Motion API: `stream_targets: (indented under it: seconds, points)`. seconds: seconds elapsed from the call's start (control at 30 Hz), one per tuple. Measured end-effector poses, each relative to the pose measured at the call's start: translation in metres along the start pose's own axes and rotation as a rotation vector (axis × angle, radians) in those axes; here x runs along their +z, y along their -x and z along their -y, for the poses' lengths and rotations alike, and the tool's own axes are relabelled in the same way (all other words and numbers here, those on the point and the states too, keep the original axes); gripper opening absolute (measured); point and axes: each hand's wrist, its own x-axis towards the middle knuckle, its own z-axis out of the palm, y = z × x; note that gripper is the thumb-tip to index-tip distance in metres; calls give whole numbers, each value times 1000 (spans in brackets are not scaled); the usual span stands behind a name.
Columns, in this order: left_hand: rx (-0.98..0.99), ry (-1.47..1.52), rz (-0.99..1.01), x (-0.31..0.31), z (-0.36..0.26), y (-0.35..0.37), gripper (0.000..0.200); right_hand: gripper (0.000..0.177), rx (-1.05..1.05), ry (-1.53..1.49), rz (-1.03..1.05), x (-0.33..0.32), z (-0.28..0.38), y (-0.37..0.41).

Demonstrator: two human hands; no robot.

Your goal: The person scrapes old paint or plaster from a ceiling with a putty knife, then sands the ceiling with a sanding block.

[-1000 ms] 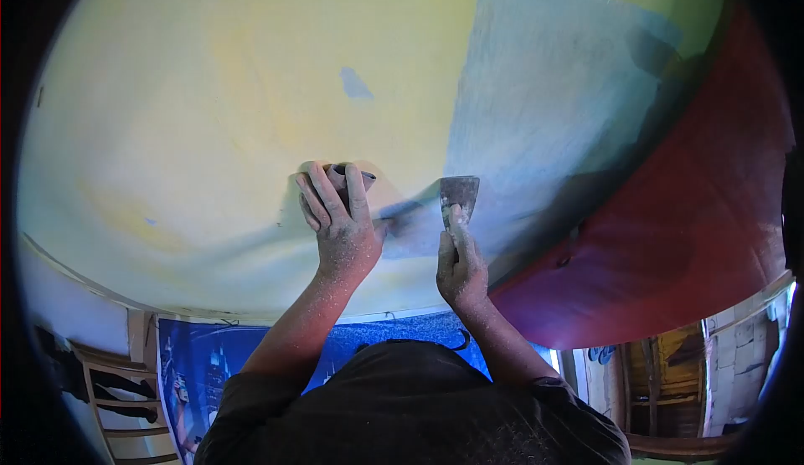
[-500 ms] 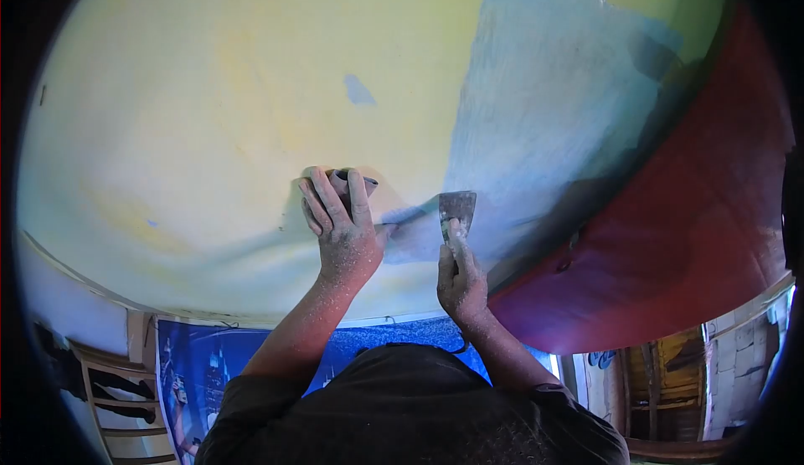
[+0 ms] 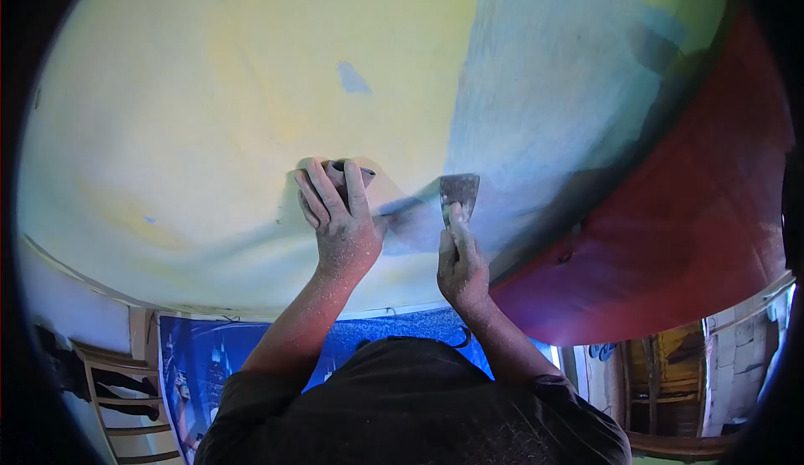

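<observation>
Plaster work overhead: a putty knife [image 3: 460, 189] is gripped in the right hand [image 3: 461, 268], with the fingers closed round the handle and one finger extended up the back of the blade. Its edge is set against the painted surface [image 3: 209, 113] just beyond that fingertip, where yellow meets blue-grey. The left hand [image 3: 339, 226] is pressed to the surface, its fingers [image 3: 322, 193] slightly spread over a dark tool [image 3: 339, 169] whose kind cannot be told. Within half a second the blade has been pushed back up, almost level with the left fingertips — judged a return stroke over the same grey strip [image 3: 410, 214] between the hands.
</observation>
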Motion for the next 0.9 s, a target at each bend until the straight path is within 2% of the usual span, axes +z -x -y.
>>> stream_targets:
  seconds: [0.13,0.23,0.33,0.47,0.53,0.63,0.73,0.83,0.9]
  points:
    - [-1,-3,-12,1,-1,-7,133,43,60,25,53,1,-3,-2]
    - [-11,7,3,0,-3,3,133,61,-76,-12,-72,2,-3,-7]
    - [4,-9,-1,0,-1,0,132,61,-4,54,-3,2,-8,-4]
    - [4,4,-5,4,0,-5,133,62,-53,66,-31,9,-17,-1]
    - [-1,-11,-14,5,0,-4,134,61,-57,47,-38,3,-9,-6]
    - [5,-14,-4,4,-1,3,134,44,172,-59,106,-11,16,-15]
    - [3,-9,10,1,1,-4,132,44,16,9,12,-2,7,-10]
    - [1,4,3,2,1,-2,131,43,12,-36,13,-8,13,-16]
    - [2,3,7,-2,0,-1,130,43,193,-69,114,-20,33,-23]
